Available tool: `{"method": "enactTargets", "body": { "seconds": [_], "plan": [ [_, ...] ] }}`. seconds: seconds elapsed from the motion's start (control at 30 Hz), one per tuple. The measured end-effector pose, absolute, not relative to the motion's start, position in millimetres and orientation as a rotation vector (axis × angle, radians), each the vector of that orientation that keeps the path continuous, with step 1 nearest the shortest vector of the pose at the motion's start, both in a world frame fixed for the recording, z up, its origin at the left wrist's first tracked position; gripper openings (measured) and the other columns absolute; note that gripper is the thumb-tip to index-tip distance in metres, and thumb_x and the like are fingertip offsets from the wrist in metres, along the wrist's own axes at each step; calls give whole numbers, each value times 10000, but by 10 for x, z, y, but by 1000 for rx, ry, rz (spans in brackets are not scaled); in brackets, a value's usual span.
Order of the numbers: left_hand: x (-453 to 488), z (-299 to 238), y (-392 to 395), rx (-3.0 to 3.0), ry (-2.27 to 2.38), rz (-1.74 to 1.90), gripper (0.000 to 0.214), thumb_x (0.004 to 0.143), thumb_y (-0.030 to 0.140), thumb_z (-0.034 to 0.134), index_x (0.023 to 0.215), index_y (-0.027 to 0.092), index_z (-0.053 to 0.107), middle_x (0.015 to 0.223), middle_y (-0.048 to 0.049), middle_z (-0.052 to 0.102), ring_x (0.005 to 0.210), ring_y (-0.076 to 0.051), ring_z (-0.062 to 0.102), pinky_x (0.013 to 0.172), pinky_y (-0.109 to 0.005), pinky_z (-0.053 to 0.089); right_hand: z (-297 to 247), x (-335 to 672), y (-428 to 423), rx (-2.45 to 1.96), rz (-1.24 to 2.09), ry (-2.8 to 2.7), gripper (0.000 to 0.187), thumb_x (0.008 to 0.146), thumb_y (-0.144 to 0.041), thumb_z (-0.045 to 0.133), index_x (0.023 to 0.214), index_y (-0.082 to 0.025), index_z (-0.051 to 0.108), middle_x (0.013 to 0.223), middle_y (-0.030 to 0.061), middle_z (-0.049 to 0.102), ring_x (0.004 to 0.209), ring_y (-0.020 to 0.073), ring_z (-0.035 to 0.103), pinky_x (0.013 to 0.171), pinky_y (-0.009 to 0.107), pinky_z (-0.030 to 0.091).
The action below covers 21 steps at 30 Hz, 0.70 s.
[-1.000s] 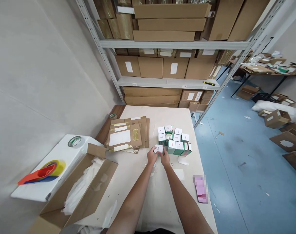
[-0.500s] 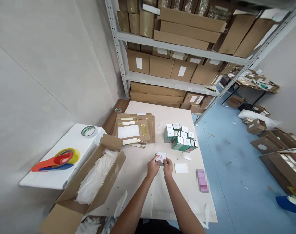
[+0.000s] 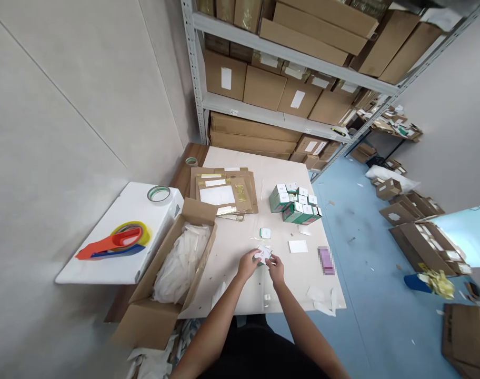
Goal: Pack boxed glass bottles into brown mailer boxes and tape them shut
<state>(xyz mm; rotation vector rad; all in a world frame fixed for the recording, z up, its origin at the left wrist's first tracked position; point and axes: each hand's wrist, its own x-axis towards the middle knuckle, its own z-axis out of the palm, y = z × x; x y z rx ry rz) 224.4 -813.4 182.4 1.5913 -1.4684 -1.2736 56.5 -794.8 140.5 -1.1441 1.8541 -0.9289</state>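
Observation:
Near the front of the table both hands grip a small carton (image 3: 263, 253), white on top with reddish writing and green on its side. My left hand (image 3: 248, 263) pinches its left edge, thumb on top. My right hand (image 3: 276, 267) holds the right edge, fingers bent around it. Just beyond lies a small white-and-green piece (image 3: 265, 232), too small to name. A white card (image 3: 298, 246) rests right of the hands. Farther back right stands a cluster of several similar green-and-white cartons (image 3: 297, 210).
Flattened cardboard (image 3: 224, 195) lies at the back left. An open cardboard box (image 3: 208, 255) of white plastic bags stands left, beside a white box (image 3: 106, 268) bearing a tape dispenser (image 3: 121, 239) and a tape roll (image 3: 158, 193). Shelving (image 3: 259, 113) rises behind. A blurred purple item (image 3: 326, 260) lies right.
My view has tilted down and shifted. Both hands have drawn the carton closer to my body. The small white-and-green piece now shows beyond them, where the hands were.

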Motion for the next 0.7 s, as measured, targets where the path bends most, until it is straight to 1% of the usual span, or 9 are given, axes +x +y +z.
{"method": "enactTargets", "body": {
  "seconds": [0.1,0.17,0.27,0.33,0.43,0.5,0.6,0.63,0.7],
  "plan": [
    [2217,1780,-8180,1560,-1493,-1293,415,855,157,638,1240,268,746,1323,-41,733,1171,-237,697,1081,-360,487,1463,480,-8013,-1135,-913,1857,728,759,-511,661,1409,-193,582,1333,156,695,1020,291,749,825,414,612],
    [2205,1791,-8234,1545,-1499,-1331,427,869,156,608,1259,269,740,1312,-42,738,1157,-237,701,1076,-369,494,1506,459,-8029,-1243,-862,1857,683,781,-475,645,1414,-221,590,1330,124,704,1119,299,722,908,441,594],
    [2239,1843,-8312,1496,-1594,-1372,437,895,169,567,1283,281,734,1392,-35,692,1278,-232,641,1131,-364,458,1539,475,-7971,-1327,-765,1876,603,839,-484,622,1389,-239,618,1247,97,746,1176,303,703,967,465,570],
    [2282,1888,-8346,1521,-1696,-1330,404,913,202,567,1264,284,749,1501,-43,607,1371,-251,572,1174,-383,417,1545,500,-7903,-1340,-746,1849,602,886,-491,590,1436,-245,582,1305,96,724,1193,289,704,984,457,564],
    [2319,1960,-8359,1589,-1800,-1246,348,941,294,594,1252,293,751,1598,-54,496,1382,-287,554,1165,-409,421,1560,506,-7828,-1345,-711,1802,611,910,-482,589,1476,-255,546,1390,95,681,1215,281,700,1023,457,546],
    [2307,2003,-8349,1583,-1876,-1247,407,890,370,700,1292,313,719,1622,-48,461,1372,-306,555,1137,-409,443,1579,471,-7812,-1316,-675,1777,637,894,-462,623,1489,-253,535,1425,101,659,1233,290,691,1044,467,533],
    [2255,2051,-8318,1573,-2026,-1179,716,674,338,907,1349,322,668,1644,-53,426,1421,-350,487,1147,-428,427,1603,380,-7815,-1273,-642,1723,700,825,-349,679,1501,-254,524,1471,96,626,1259,294,672,1071,470,518],
    [2236,2061,-8309,1578,-2056,-1132,758,641,292,923,1353,320,663,1634,-58,438,1430,-353,471,1158,-434,417,1606,351,-7815,-1268,-638,1706,721,794,-307,689,1496,-259,531,1475,89,624,1262,294,668,1079,470,514],
    [2211,2068,-8301,1584,-2056,-1074,716,657,218,894,1333,308,675,1574,-69,508,1412,-333,487,1165,-429,412,1599,303,-7809,-1256,-636,1680,744,752,-263,693,1481,-268,546,1473,75,627,1269,293,659,1089,476,509]
  ]
}}
